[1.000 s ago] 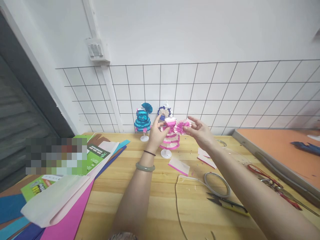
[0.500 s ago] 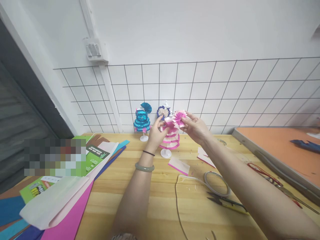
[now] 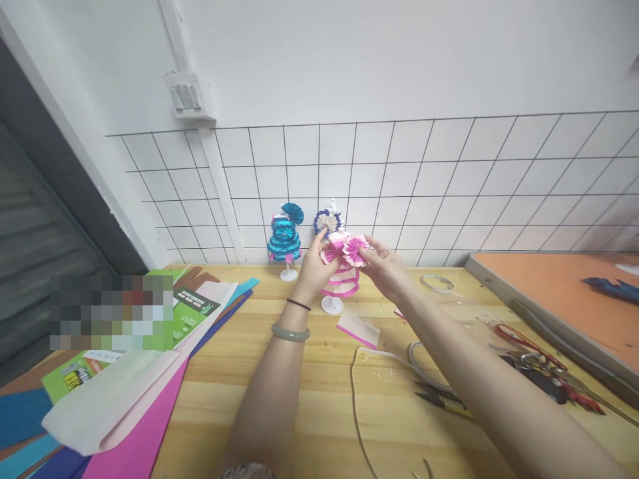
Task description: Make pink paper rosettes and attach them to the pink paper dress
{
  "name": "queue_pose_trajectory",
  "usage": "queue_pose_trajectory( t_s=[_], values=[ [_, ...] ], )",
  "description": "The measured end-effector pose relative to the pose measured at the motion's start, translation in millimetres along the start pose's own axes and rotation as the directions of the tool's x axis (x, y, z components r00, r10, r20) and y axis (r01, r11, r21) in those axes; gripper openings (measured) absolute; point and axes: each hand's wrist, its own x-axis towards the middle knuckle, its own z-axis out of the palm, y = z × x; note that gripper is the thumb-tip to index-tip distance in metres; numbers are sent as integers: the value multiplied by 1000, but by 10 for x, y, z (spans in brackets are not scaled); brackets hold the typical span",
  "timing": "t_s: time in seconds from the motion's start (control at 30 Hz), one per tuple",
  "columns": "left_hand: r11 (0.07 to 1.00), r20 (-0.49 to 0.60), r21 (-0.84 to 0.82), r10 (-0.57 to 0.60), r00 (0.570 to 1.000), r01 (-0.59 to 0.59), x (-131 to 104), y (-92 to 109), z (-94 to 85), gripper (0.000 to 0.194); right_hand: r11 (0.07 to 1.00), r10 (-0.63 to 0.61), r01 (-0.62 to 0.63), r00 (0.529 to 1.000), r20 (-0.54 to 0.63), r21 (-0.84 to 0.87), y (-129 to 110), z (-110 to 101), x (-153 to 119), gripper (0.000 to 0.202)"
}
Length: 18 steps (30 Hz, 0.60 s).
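Note:
A pink and white paper dress [image 3: 342, 283] stands on a small stand with a round white base. My right hand [image 3: 387, 269] pinches a pleated pink paper rosette [image 3: 355, 251] against the front of its upper part. On the other side, my left hand [image 3: 317, 266] has its fingers around the left edge of the dress's upper part, steadying it by the look of the grip. Behind these stands a figure with a purple and cream rosette [image 3: 327, 223]. To the left is a blue paper dress [image 3: 284, 243] with a fan on top.
Coloured paper sheets [image 3: 140, 412] and a green packet [image 3: 187, 316] lie at the left. A pink-edged paper piece [image 3: 358, 330], snips [image 3: 439, 399], a tape roll [image 3: 436, 283] and red-handled scissors [image 3: 529, 346] lie on the wooden table [image 3: 239, 399]. An orange board [image 3: 559, 286] is at the right.
My right hand has moved left and down with the pink rosette, which now overlaps the front of the pink dress. My left hand has stayed nearly in place.

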Motion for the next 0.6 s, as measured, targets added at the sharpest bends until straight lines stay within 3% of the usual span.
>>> queue_pose_trajectory(
  t_s=[0.17,0.6],
  values=[
    [1000,-11,19,9,1000,-9,-1,14,-3,70,999,9,-9,1000,5,-47,37,-22,-13,58],
    [988,51,-151,-29,998,37,26,-63,-19,80,993,-85,80,994,-65,-88,192,89,16,68]
  ],
)
